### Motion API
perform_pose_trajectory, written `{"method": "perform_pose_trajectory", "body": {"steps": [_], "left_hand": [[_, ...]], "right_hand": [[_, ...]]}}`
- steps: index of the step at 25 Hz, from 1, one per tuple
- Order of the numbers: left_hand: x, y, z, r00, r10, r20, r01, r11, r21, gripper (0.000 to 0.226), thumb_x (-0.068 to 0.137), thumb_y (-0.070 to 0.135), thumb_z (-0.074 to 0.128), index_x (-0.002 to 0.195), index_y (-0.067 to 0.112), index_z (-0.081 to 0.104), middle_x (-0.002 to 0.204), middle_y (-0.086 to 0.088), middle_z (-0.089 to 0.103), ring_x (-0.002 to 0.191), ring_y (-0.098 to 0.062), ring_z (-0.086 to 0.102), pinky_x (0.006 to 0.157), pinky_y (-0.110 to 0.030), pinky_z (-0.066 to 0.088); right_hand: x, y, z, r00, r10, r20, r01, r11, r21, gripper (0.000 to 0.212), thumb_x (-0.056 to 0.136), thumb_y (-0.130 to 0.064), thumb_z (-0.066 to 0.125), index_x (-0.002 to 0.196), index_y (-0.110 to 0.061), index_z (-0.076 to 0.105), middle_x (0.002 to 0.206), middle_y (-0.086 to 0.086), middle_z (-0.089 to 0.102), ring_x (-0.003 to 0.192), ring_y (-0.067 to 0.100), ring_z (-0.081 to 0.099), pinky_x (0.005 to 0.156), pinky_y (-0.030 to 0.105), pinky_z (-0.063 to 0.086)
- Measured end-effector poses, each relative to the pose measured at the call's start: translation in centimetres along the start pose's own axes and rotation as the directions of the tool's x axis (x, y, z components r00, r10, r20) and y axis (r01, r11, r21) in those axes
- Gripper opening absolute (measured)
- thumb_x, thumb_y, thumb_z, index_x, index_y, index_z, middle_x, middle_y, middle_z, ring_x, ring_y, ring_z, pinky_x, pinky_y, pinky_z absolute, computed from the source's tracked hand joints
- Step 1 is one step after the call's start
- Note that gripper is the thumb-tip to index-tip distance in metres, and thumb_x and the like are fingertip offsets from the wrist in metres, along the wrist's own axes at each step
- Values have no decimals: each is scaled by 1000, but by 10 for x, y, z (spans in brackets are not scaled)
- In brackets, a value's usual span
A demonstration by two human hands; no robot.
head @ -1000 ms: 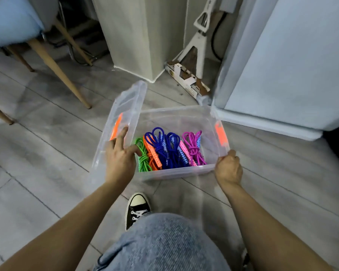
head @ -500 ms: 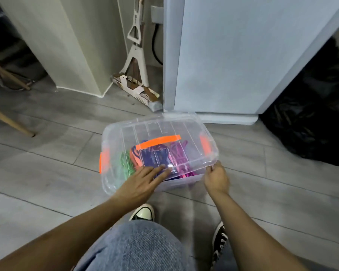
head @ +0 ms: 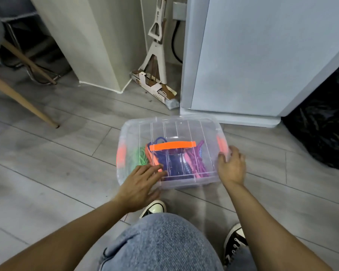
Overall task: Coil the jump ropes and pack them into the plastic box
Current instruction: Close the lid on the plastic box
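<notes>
Lid's on the plastic box (head: 170,153) and the ropes are all inside: green rope (head: 138,158) out past the left fingertips, blue rope (head: 173,163) just beyond them under the orange handle (head: 172,146), purple rope (head: 198,163) across toward the right fingers. All coiled, all packed, seen through the clear lid (head: 172,130).

Left hand (head: 139,184) lies flat on the near left part of the lid, fingers (head: 155,170) stretched straight and fairly close together, pressing down, holding nothing. Right hand (head: 231,167) is at the box's right end, fingers (head: 223,155) loosely spread and bent against the orange right latch (head: 221,142); they touch it, but whether they truly grip it is hard to say with the blur there. The left latch (head: 120,153) sits well out beyond the left fingertips, untouched.

So this reads as the closing step, the coiling and packing done. The next move, I'd judge, calls for the right fingers to swing that latch home against the lid's edge while the left palm keeps the lid seated, then the left fingers to slide outward to their own latch. The lid is thin and springy, so pressure near each latch would help it catch. The box sits on the grey floor (head: 47,173), just in front of the person's knee (head: 160,241).
</notes>
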State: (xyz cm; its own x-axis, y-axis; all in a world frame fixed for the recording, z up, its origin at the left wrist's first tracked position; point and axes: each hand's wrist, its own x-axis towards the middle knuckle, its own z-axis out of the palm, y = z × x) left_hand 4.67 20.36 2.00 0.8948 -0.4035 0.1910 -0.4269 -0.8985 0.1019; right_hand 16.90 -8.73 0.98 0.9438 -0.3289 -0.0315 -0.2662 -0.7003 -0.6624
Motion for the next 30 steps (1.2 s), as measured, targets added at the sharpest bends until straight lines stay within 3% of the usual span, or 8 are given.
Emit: {"method": "perform_pose_trajectory", "body": {"steps": [3,6,7,10,15,21,27,30], "left_hand": [[-10,-16,-4,797,-581,-167,569,814,-118,41,95,27,47,134,14,53,139,-12,53,119,-36,51,99,-47,40],[-11,-35,6,189,-953,237,890,64,-451,59,100,39,44,143,0,41,144,-25,46,127,-43,46,107,-49,37],[-9,-38,11,130,-923,362,837,-93,-538,65,98,47,42,138,-4,46,138,-27,52,122,-43,52,105,-49,41],[6,-41,20,136,-889,437,642,-257,-723,55,99,44,42,118,-4,61,119,-21,67,95,-32,61,91,-49,50],[53,-50,40,280,-851,443,626,-188,-757,60,82,50,54,102,-5,66,89,-34,59,63,-23,45,60,-31,36],[124,-19,52,349,-779,521,633,-214,-744,51,88,38,66,116,-5,61,100,-33,63,78,-43,63,69,-47,53],[138,-2,59,383,-734,561,577,-285,-766,34,96,24,63,117,-2,60,89,-10,60,71,-21,55,59,-32,47],[140,-3,56,355,-690,631,524,-412,-745,26,93,22,68,112,4,63,89,-8,66,70,-18,59,55,-27,49]], "right_hand": [[-11,7,9,1000,-9,-23,10,1000,13,45,95,-22,58,140,-18,51,115,25,55,95,45,61,85,48,53],[-12,5,9,996,86,14,-87,993,82,42,100,-24,53,142,-22,48,114,21,53,91,38,61,84,42,52],[-11,3,7,995,98,14,-99,990,96,41,101,-23,52,142,-22,48,113,20,53,89,37,60,84,42,52],[-11,4,3,994,109,11,-110,989,98,40,100,-23,51,140,-25,48,108,18,54,85,37,59,84,43,53],[29,36,-46,971,201,130,-171,963,-209,49,94,-28,55,139,-19,38,121,19,62,109,41,61,98,48,44],[111,45,-136,680,444,584,-135,859,-494,30,95,-14,60,121,-2,54,96,16,66,81,28,63,62,30,49],[109,108,-144,787,316,530,-322,943,-84,32,94,-19,67,124,-19,59,87,6,67,76,19,62,72,33,52],[94,143,-131,814,379,441,-532,790,303,57,86,-22,77,136,-15,51,102,7,72,87,23,68,80,36,53]]}}
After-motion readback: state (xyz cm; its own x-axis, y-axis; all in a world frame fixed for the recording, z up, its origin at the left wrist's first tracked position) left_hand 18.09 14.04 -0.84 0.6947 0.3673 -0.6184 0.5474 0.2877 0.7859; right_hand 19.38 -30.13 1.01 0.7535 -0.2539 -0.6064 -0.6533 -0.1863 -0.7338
